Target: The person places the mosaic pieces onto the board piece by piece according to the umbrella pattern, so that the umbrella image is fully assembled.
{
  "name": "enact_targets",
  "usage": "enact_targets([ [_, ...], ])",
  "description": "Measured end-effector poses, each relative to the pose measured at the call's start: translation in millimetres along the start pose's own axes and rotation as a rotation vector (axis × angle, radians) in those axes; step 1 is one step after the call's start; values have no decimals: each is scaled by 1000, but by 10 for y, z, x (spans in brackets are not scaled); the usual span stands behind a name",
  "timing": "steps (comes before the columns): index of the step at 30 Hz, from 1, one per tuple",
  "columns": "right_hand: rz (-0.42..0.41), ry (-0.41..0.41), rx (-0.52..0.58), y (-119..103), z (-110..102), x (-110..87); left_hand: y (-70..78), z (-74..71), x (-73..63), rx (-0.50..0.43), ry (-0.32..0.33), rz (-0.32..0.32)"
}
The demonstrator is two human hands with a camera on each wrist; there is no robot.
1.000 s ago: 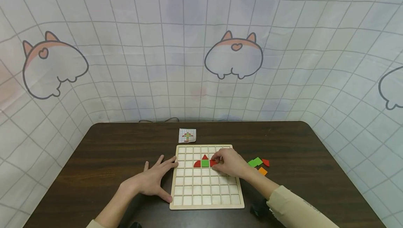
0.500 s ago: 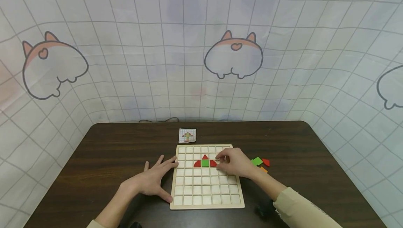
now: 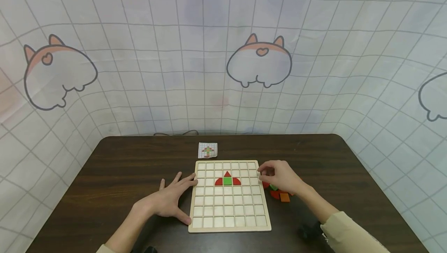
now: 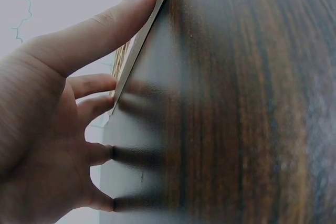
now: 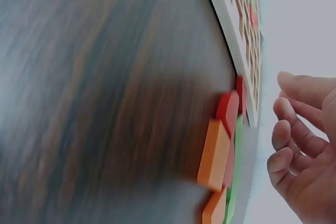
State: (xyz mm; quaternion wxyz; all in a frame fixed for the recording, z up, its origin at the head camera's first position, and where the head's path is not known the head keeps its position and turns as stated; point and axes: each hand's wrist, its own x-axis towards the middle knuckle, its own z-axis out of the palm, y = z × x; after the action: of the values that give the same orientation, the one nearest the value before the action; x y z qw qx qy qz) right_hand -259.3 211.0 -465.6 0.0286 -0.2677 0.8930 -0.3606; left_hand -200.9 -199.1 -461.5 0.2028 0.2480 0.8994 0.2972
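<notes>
A dark wood-grained counter is backed by a white gridded cloth. The right hand, the nearer one to the loose pieces, is held with fingertips over the right edge of the grid board; its fingers are loosely bent, and nothing is seen in the grip. The pieces are heaped below it and slightly nearer, just beside the board, partly hidden, so the heap's long axis cannot be told. The board's left edge is touched by the left hand, fingers spread. A green square is flanked by red quarter-rounds, a red triangle beyond. Farther off, a pattern card is laid.
</notes>
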Motion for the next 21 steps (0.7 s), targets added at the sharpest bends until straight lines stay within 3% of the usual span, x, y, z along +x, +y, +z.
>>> enact_targets([
  [14, 109, 71, -24, 246, -299, -223, 15, 3, 2, 13, 15, -5],
  [21, 115, 53, -24, 296, -331, -273, 24, 1, -10, 17, 19, -7],
])
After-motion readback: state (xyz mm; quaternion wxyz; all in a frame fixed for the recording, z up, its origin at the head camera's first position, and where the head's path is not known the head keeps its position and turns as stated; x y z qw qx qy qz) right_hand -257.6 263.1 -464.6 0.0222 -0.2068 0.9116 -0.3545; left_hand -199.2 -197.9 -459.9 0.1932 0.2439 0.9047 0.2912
